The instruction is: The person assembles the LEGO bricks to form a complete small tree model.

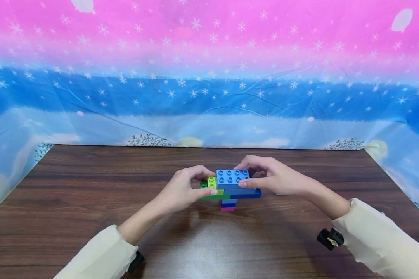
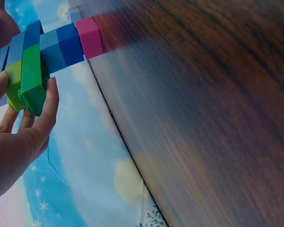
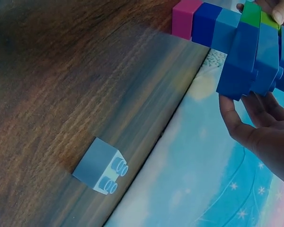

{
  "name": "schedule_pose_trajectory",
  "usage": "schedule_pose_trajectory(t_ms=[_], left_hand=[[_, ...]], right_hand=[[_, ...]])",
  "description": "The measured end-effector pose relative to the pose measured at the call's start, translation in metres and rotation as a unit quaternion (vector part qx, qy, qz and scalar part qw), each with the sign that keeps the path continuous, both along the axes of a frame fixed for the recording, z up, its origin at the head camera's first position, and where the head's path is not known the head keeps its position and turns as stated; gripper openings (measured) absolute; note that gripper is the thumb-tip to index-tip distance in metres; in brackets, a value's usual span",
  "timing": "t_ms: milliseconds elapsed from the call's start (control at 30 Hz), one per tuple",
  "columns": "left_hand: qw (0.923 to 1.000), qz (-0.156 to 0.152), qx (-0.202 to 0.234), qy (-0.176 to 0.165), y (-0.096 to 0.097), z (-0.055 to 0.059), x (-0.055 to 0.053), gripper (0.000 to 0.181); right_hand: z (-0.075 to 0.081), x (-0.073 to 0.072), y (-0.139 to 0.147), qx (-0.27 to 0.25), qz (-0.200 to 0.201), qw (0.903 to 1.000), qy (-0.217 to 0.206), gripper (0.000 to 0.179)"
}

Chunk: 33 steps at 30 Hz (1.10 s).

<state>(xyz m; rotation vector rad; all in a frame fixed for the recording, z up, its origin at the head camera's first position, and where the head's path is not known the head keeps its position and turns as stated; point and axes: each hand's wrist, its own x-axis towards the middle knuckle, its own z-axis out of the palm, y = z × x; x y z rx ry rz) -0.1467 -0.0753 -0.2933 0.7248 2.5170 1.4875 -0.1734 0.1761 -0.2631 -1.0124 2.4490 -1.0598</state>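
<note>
A toy building-block structure stands on the table in the head view. Its narrow column has a pink block [image 1: 227,209] at the bottom, with dark blue and lighter blue blocks above. Wider layers spread over the column: a green block [image 2: 33,78] and a dark blue block [image 3: 239,61], then a lime block [image 1: 211,182] beside blue. A light blue eight-stud block [image 1: 232,179] tops it. My left hand [image 1: 183,190] pinches the lime block's side between thumb and fingers. My right hand [image 1: 277,178] grips the top light blue block, thumb on its near side, fingers behind.
A loose pale blue block [image 3: 93,163] lies on its side on the wooden table [image 1: 90,201], right of the structure and mostly hidden behind my right hand in the head view. A snowflake-patterned cloth [image 1: 209,97] hangs behind the table's far edge.
</note>
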Motion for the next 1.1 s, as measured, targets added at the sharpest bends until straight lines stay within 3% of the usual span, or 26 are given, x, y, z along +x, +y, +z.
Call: schedule_pose_trajectory(t_ms=[1100], left_hand=[[0.9999, 0.006, 0.008, 0.001, 0.0015, -0.0017, 0.0009, 0.032]], right_hand=[[0.0046, -0.0031, -0.0043, -0.012, 0.024, 0.9996, -0.002, 0.024]])
